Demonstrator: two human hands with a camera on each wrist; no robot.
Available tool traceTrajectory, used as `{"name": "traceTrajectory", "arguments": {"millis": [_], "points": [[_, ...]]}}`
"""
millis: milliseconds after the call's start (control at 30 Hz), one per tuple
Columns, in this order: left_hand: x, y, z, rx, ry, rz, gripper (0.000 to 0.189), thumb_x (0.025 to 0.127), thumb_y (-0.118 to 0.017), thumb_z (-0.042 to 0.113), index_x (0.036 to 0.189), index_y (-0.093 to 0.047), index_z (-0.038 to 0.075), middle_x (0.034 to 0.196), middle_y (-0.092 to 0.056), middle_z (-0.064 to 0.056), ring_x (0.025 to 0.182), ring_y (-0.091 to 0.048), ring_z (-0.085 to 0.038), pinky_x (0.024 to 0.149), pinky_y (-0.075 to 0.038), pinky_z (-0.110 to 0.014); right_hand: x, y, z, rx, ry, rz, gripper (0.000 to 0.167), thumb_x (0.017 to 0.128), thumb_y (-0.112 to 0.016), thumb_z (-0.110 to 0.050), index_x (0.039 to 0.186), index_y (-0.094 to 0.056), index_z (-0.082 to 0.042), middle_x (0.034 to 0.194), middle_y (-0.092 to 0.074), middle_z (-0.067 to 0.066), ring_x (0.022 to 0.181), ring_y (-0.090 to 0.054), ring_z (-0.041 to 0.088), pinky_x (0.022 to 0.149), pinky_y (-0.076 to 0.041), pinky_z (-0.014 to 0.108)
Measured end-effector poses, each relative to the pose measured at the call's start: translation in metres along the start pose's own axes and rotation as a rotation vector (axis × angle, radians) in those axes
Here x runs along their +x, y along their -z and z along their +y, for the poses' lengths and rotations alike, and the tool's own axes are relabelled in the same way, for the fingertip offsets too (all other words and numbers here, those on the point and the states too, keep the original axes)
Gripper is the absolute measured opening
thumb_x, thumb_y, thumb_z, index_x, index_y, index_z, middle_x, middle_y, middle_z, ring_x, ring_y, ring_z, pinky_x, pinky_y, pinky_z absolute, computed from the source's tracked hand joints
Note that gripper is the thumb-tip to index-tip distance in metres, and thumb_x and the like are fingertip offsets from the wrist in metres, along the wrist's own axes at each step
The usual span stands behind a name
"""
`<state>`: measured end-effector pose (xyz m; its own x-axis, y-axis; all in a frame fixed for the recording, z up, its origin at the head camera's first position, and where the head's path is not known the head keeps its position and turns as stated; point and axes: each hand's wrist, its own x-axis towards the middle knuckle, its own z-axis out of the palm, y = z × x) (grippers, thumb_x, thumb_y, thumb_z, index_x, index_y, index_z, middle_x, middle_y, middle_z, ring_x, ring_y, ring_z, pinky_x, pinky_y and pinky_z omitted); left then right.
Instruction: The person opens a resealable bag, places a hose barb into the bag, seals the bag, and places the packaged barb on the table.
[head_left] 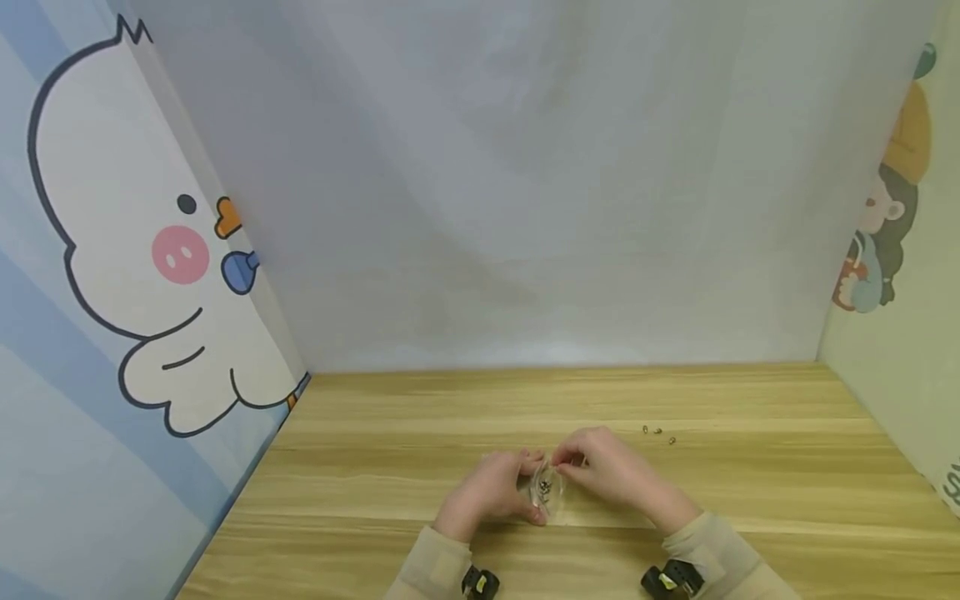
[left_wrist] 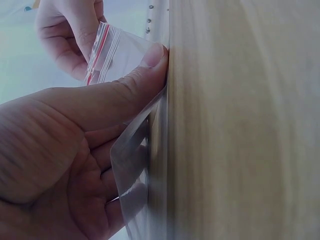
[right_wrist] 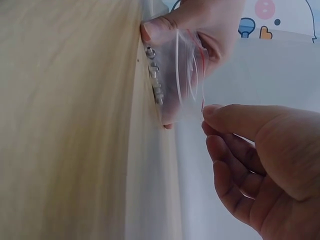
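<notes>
A clear zip bag (head_left: 556, 492) with a red line along its mouth stands low over the wooden table, small shiny metal pieces (right_wrist: 154, 75) gathered at its bottom. My left hand (head_left: 491, 487) holds the bag from the left, thumb on the near side and fingers on the far side. From the right, my right hand (head_left: 603, 467) pinches the mouth's edge between thumb and forefinger, its other fingers loosely curled. The bag's lips look parted in the right wrist view. Whether a small piece is hidden in the right fingertips, I cannot tell.
Three more small metal pieces (head_left: 657, 431) lie on the wooden table (head_left: 375, 467), beyond the right hand. A pale grey wall (head_left: 555, 208) rises behind the table. Printed cartoon panels flank it, with a white character (head_left: 112, 208) on the left.
</notes>
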<state>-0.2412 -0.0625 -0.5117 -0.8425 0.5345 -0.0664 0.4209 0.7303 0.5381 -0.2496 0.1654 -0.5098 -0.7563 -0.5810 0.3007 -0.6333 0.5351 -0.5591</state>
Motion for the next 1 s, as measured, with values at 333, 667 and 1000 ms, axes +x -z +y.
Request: {"name": "traceTrajectory", "arguments": {"millis": [333, 667, 1000], "points": [[-0.002, -0.001, -0.002, 0.006, 0.005, 0.002, 0.080, 0.066, -0.102, 0.025, 0.138, -0.072, 0.010, 0.153, -0.060, 0.001, 0.146, -0.053, -0.028, 0.124, -0.039, -0.043, -0.004, 0.010, 0.005, 0.020, -0.071, 0.011, 0.006, 0.095, -0.078, -0.008, 0.100, -0.081, -0.010, 0.093, -0.076, -0.007, 0.084, -0.067, 0.004, 0.077, -0.061, 0.027], [-0.001, 0.000, 0.001, 0.020, 0.006, 0.005, 0.081, 0.066, -0.102, 0.025, 0.139, -0.071, 0.009, 0.153, -0.060, 0.000, 0.145, -0.053, -0.028, 0.124, -0.039, -0.042, -0.019, 0.038, 0.045, 0.039, -0.154, 0.042, 0.008, 0.097, -0.078, -0.010, 0.104, -0.082, -0.009, 0.097, -0.078, -0.005, 0.085, -0.067, 0.006, 0.075, -0.059, 0.028], [0.001, -0.002, -0.001, 0.008, 0.016, 0.009, 0.078, 0.065, -0.102, 0.023, 0.137, -0.072, 0.010, 0.153, -0.060, 0.001, 0.146, -0.052, -0.027, 0.125, -0.037, -0.043, -0.053, 0.078, 0.099, -0.006, -0.304, 0.083, 0.008, 0.097, -0.079, -0.014, 0.104, -0.081, -0.009, 0.098, -0.077, -0.003, 0.089, -0.069, 0.013, 0.080, -0.059, 0.033]]}}
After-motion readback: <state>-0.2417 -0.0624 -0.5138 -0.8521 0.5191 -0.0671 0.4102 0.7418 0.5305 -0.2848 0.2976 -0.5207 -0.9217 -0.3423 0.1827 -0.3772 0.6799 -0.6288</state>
